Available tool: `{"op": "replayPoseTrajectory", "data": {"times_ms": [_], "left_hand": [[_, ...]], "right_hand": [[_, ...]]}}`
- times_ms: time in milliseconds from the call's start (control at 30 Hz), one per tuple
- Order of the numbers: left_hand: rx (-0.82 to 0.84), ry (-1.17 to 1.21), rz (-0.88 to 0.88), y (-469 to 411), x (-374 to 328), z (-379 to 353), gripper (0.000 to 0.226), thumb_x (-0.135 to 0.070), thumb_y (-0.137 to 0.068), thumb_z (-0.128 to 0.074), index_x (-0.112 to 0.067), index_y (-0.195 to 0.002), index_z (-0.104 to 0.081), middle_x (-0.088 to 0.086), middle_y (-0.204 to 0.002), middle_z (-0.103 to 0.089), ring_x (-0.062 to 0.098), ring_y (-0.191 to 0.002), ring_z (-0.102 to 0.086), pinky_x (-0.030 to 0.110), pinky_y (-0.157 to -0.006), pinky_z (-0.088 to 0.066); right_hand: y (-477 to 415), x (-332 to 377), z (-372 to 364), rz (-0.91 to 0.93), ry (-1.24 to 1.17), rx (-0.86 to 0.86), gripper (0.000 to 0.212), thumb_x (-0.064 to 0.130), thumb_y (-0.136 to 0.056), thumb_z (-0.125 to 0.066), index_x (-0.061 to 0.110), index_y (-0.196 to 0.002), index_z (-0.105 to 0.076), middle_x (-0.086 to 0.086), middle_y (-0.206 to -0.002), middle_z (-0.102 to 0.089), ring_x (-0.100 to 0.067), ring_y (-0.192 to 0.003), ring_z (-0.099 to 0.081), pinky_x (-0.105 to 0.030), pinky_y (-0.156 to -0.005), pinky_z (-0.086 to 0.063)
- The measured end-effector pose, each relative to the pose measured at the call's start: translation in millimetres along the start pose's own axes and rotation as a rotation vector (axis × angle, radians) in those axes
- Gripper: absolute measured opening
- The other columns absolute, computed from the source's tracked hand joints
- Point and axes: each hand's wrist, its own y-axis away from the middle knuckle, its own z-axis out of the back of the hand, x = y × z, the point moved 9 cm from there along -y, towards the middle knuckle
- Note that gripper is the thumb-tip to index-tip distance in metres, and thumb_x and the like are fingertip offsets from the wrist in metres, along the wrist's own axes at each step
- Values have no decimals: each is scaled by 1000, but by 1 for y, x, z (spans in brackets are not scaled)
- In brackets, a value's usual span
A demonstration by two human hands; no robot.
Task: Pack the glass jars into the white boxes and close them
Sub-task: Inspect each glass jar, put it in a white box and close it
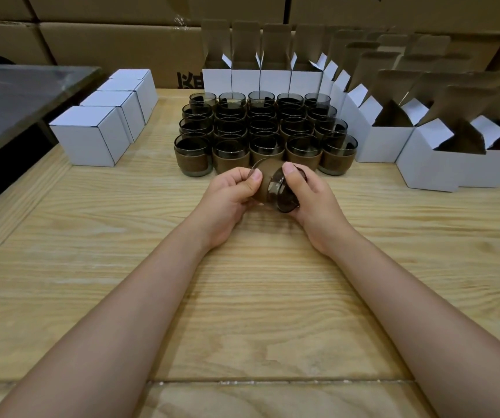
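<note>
A smoky glass jar with a brown sleeve (274, 188) is tipped on its side above the wooden table, its base turned toward me. My left hand (230, 194) pinches its rim end with thumb and fingers. My right hand (312, 200) grips the base end, thumb on top. Behind them stands a block of several upright jars (263, 131) in rows. Open white boxes (441, 164) with raised flaps stand at the right and along the back (245, 79). Closed white boxes (91, 137) sit in a row at the left.
The wooden table (242, 297) stretches toward me under my forearms. A grey metal surface (16, 95) lies at the far left, lower than the closed boxes. Brown cardboard cartons (106, 46) form a wall behind everything.
</note>
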Motion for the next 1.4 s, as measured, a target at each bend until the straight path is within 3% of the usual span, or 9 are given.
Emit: {"op": "replayPoseTrajectory", "data": {"times_ms": [100, 200, 367, 500, 633, 767, 933, 1200, 1400], "left_hand": [[-5, 13, 9, 0, 0, 1, 18, -9, -100, -42, -3, -90, -56, 12, -87, -63, 19, -80, -63, 26, -75, -55], [-8, 20, 15, 0, -1, 4, 21, -12, -100, -41, 1, -100, -58, 16, -94, -63, 23, -87, -62, 31, -84, -52], [-15, 65, 47, 0, 1, 7, 37, -19, -100, -40, 11, -116, -55, 21, -104, -62, 31, -98, -57, 45, -99, -45], [16, 123, 66, -2, 3, 10, 34, -22, -101, -37, 1, -111, -60, 9, -92, -68, 20, -88, -64, 40, -89, -52], [77, 226, 81, -5, 8, 11, 49, -22, -104, -29, -12, -89, -75, -4, -69, -69, 7, -64, -66, 27, -68, -56], [146, 276, 82, -4, 5, 10, 38, -27, -102, -33, -10, -103, -67, -5, -71, -70, 7, -69, -67, 38, -85, -54], [153, 308, 95, -3, 4, 6, 38, -32, -91, -45, -5, -113, -58, 0, -79, -71, 17, -84, -66, 61, -111, -28], [159, 180, 60, 0, -1, -3, 29, -21, -104, -29, -9, -104, -55, -8, -66, -66, 2, -63, -63, 32, -82, -52], [157, 196, 58, -1, 2, -8, 30, -23, -104, -30, -9, -104, -56, -9, -69, -68, 3, -66, -64, 31, -81, -53]], "right_hand": [[1, 3, 0, 33, 65, 8, 49, 42, -73, -68, 17, -114, -60, -1, -102, -69, -24, -107, -64, -47, -95, -52], [3, 8, -1, 111, 176, 34, 42, 36, -68, -75, 28, -107, -59, 18, -91, -70, -2, -94, -65, -24, -84, -53], [6, 11, -5, 163, 270, 94, 61, 31, -64, -81, 24, -118, -55, 8, -109, -65, 0, -101, -62, -14, -81, -48], [7, 13, -6, 157, 258, 152, 62, 31, -63, -87, 34, -115, -55, 0, -118, -63, -9, -109, -62, -20, -85, -49], [8, 16, -7, 144, 187, 212, 59, 16, -70, -80, 22, -124, -56, -4, -117, -63, -5, -96, -65, -20, -83, -51], [9, 17, -5, 125, 158, 218, 54, 8, -81, -70, 13, -132, -53, -11, -126, -62, -9, -103, -63, -25, -93, -51], [9, 18, -4, 121, 51, 212, 45, 22, -80, -61, 17, -124, -56, -5, -117, -65, -17, -108, -63, -31, -90, -53], [4, 16, 6, 100, -3, 113, 36, 36, -84, -52, 12, -108, -63, -10, -109, -65, -18, -103, -63, -26, -82, -53], [2, 14, 9, 60, -25, -30, 32, 33, -94, -52, 3, -97, -60, -6, -88, -62, -13, -83, -61, -32, -76, -55]]}}
